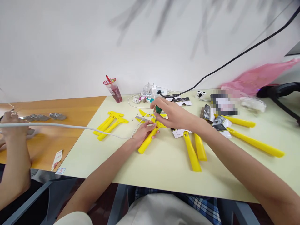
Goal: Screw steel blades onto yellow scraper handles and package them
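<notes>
My left hand (144, 133) is wrapped round a yellow plastic scraper (147, 142), its handle slanting down toward me. Above its head, my right hand (167, 112) grips a screwdriver with a green handle (158, 109); the tip meets the scraper's head, partly covered by my fingers. Behind the held scraper lie more yellow pieces and a flat grey metal blade (142, 118). To the left, yellow scrapers (111, 125) rest together on the table. Right of my hands, yellow handles (192, 153) stick out from black and white card packaging (179, 133).
A red drink cup (114, 90) with a straw stands near the wall, beside a power strip (150, 90) with plugs. Packaged scrapers (255, 142) lie at right near a pink bag (253, 78). A white cable (70, 126) crosses at left, where another person's hand (12, 120) works.
</notes>
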